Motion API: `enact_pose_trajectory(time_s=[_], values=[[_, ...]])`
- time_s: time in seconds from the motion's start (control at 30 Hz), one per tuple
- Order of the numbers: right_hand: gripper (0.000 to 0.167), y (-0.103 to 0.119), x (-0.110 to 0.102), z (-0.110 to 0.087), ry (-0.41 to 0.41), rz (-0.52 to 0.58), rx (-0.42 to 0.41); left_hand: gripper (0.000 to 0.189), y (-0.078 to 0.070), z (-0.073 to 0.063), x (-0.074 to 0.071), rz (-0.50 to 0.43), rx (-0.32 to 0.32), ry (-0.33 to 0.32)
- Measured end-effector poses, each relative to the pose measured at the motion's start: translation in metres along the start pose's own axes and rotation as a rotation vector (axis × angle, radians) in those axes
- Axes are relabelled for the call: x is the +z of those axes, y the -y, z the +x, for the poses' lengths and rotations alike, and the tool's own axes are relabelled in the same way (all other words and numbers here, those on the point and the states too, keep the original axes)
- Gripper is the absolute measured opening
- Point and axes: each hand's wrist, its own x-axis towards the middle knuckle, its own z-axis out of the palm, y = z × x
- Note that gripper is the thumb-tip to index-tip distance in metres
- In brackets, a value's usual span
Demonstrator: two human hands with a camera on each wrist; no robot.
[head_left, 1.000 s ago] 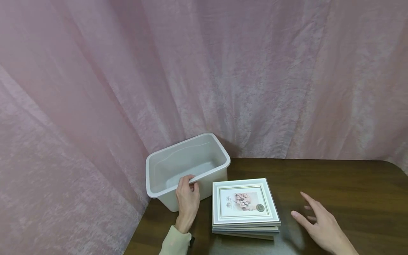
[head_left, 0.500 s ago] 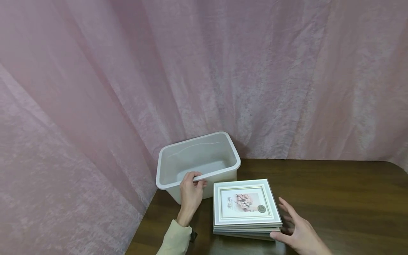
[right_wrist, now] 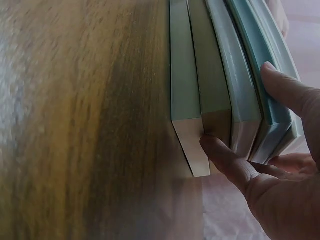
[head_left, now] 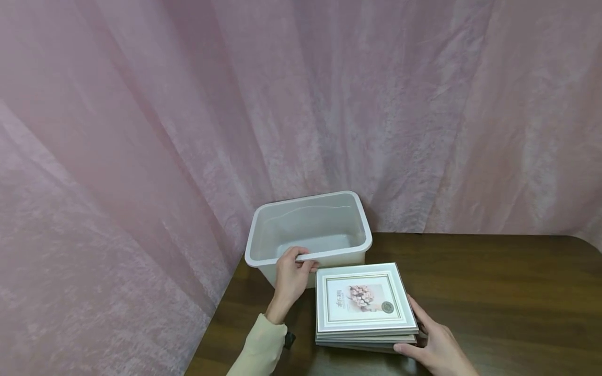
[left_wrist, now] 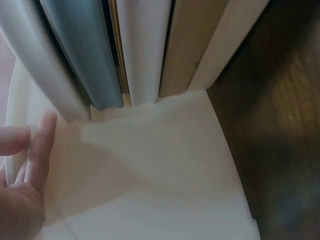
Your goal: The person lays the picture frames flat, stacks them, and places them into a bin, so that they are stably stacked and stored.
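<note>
In the head view my left hand [head_left: 290,279] pinches the near rim of an off-white plastic bin [head_left: 340,256]. Its fingers go over the rim and the thumb stays outside. A stack of several picture frames [head_left: 322,300] lies flat just in front of the bin; the top one is white with a flower print. My right hand [head_left: 439,347] touches the stack's near right corner, thumb on the front edge and fingers along the right side. The right wrist view shows a fingertip [right_wrist: 214,146] against the frame ends. Close up, the left wrist view has frame edges [left_wrist: 142,55] beside the bin wall [left_wrist: 165,170].
The dark brown wooden table [head_left: 508,292] extends to the right. A pink velvety curtain [head_left: 301,104] hangs directly behind the bin and along the left side. A beige sleeve [head_left: 261,347] and a dark wristband [head_left: 289,340] show on the left arm.
My left hand has moved the bin rightward, and its near side now stands close behind the stack. My right hand has come in from the right to touch the frames.
</note>
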Motion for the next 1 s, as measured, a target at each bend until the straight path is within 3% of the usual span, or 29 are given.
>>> enact_pose_trajectory(time_s=[0.13, 0.43, 0.77, 1.0], values=[[0.111, 0.000, -0.001, -0.002, -0.022, -0.014, -0.021, 0.007, -0.004, 0.002, 0.007, 0.008, -0.021, 0.055], [0.106, -0.002, -0.002, -0.001, 0.016, 0.142, -0.025, 0.011, -0.020, 0.006, 0.025, 0.030, -0.037, 0.182], [0.113, -0.001, -0.003, -0.001, 0.067, -0.040, 0.045, 0.012, -0.030, 0.004, 0.042, 0.039, -0.061, 0.266], [0.105, 0.003, -0.005, -0.001, 0.088, 0.008, 0.098, 0.013, -0.032, 0.005, 0.047, 0.014, -0.064, 0.291]])
